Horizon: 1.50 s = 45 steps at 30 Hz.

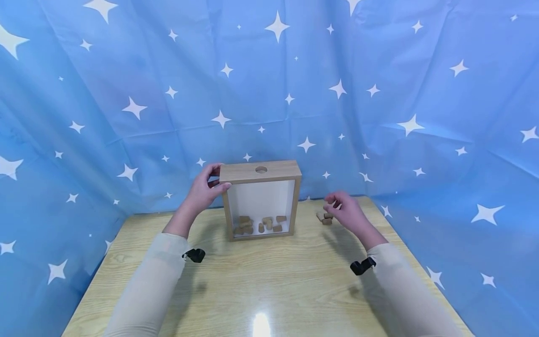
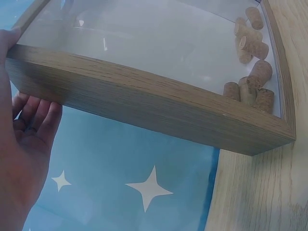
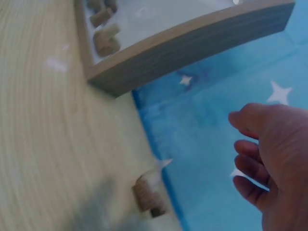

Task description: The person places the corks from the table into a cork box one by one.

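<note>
A wooden shadow box (image 1: pixel 261 171) with a clear front and a round hole (image 1: pixel 261 169) in its top stands upright on the table. Several corks (image 1: pixel 261 228) lie along its bottom inside. My left hand (image 1: pixel 205 189) grips the upper left corner, thumb on the front edge and fingers round the side; the left wrist view shows those fingers (image 2: pixel 41 118) behind the frame. To the right of the box, my right hand (image 1: pixel 345 210) hovers by a small pile of loose corks (image 1: pixel 326 222). Its fingers are loosely bent, and nothing shows between them in the right wrist view.
A blue cloth with white stars (image 1: pixel 278 93) hangs close behind and beside the light wood table (image 1: pixel 269 281). The table's back edge runs just behind the box and the loose corks. Each wrist wears a small black camera band.
</note>
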Motion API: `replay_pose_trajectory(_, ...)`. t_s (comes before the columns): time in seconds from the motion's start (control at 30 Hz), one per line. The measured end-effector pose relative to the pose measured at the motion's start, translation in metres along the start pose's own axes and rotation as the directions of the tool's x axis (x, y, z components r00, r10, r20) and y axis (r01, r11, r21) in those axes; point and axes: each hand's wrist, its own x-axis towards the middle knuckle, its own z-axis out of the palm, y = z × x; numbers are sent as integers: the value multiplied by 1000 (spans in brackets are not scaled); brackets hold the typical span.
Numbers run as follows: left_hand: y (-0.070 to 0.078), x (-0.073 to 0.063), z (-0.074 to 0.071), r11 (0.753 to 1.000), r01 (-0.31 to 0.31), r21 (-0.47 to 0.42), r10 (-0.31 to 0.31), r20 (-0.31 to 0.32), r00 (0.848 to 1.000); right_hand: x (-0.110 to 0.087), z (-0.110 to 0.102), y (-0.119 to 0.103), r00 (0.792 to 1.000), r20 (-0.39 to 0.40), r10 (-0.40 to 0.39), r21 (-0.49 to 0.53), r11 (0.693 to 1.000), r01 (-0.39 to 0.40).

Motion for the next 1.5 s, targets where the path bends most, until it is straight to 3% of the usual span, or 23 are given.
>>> replay_pose_trajectory(0.27,1,0,-2,1000,9,-11,-9,3,1000,-5,16,33,999,40,-12,-89,996,15)
replay_pose_trajectory(0.63,-1,0,-2,999,24,-21,-24,6,1000,-19,34,61,994,86,71,-31,997,-69)
replay_pose_trajectory(1.5,-1,-1,0,998,51,-24,-51,6,999,-18,41,83,984,133,117,-121,987,-101)
